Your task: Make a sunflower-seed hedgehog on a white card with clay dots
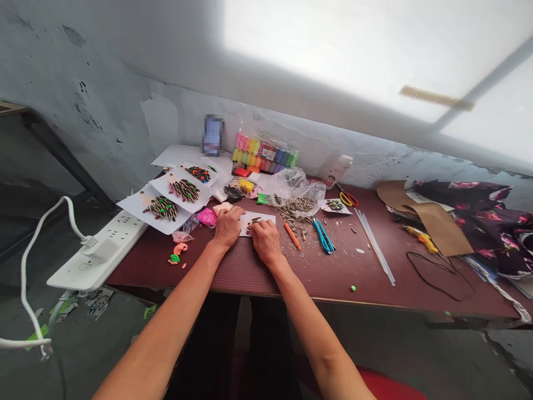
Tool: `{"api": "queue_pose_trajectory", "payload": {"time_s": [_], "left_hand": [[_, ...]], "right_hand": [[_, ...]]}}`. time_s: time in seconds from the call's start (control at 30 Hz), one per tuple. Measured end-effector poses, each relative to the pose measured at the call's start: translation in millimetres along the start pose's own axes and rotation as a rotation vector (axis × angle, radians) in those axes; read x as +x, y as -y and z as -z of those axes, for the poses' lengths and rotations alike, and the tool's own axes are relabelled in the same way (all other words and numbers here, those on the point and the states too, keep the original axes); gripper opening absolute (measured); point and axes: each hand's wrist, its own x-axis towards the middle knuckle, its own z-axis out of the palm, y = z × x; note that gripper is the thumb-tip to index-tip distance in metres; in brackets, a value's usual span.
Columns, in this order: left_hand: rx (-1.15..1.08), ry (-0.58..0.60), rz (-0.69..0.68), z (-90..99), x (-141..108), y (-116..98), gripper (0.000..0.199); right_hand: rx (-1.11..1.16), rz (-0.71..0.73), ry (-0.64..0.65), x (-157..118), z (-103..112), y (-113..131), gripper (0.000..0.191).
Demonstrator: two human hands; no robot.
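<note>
Two hands low: your left hand (228, 226) and right hand (266, 242) curl narrow at white card (266, 219); cannot tell if pinching anything. Press gently, keep card steady.

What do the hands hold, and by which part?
No clear grip is visible: the right hand rests on a white paper card, the left hand beside it.

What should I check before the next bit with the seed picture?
1. Right hand on the paper card: ok, touching it.
2. Left hand near the card: ok, just beside it.
3. Sunflower seeds close by: ok, piled to the card's right.
4. Pink modelling clay close by: ok, left of the left hand.
5. Seeds on the card stuck down: cannot tell.
</note>
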Motion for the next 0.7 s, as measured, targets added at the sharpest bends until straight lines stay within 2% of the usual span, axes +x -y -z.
{"api": "queue_pose_trajectory", "payload": {"time_s": [0.3, 0.5, 0.7], "left_hand": [[-0.003, -0.010, -0.011, -1.5, 0.0, 0.8, 0.041], [0.000, -0.027, -0.020, -3.2, -0.4, 2.0, 0.040], [0.019, -0.014, -0.021, -2.4, -0.5, 2.3, 0.040]], "right_hand": [[0.000, -0.009, 0.012, 0.6, -0.6, 0.5, 0.024], [0.037, 0.008, -0.077, -3.5, -0.7, -1.8, 0.019], [0.105, -0.082, -0.162, -4.3, 3.0, -5.0, 0.018]]}}
